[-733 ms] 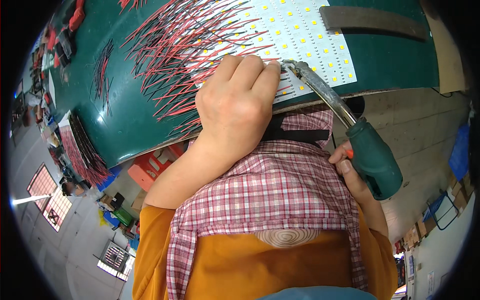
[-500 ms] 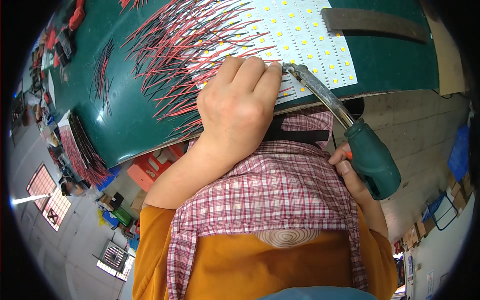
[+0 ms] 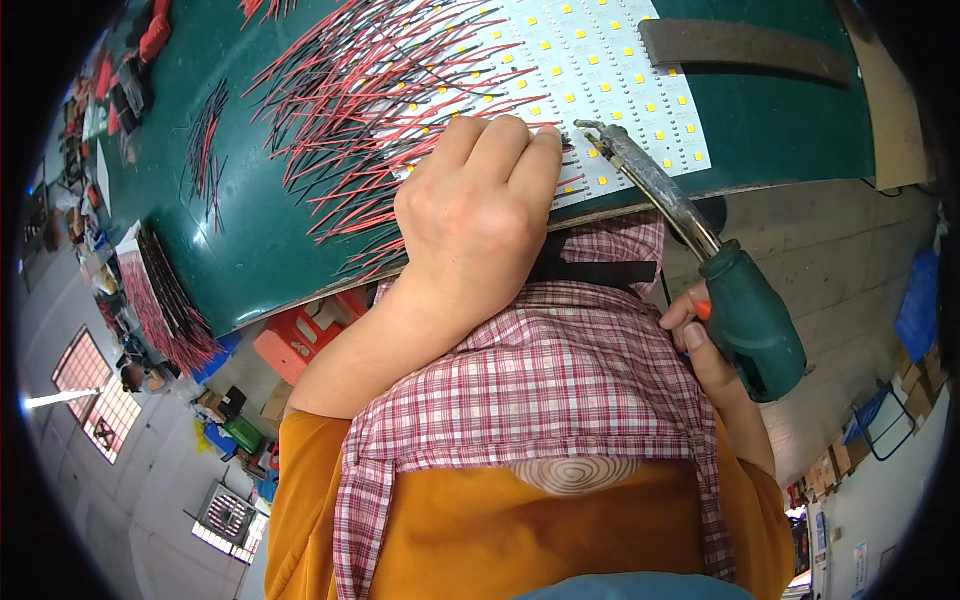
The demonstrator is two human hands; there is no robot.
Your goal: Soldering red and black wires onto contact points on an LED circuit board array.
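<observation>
Barely any shift: our left hand (image 3: pixel 478 215) still presses down at the table's (image 3: pixel 780 130) near edge, fingertips (image 3: pixel 545 140) curled onto the LED board (image 3: pixel 620 70), pinning a wire (image 3: pixel 568 186) beneath. Our right hand (image 3: pixel 705 345) stays clenched on the soldering iron (image 3: pixel 745 310); its tip sits just beside those fingertips.

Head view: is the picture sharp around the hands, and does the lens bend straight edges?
Head view: left hand and soldering tool look sharp; the green table edge bows from fisheye distortion; black corners frame the picture; window glare low left.
</observation>
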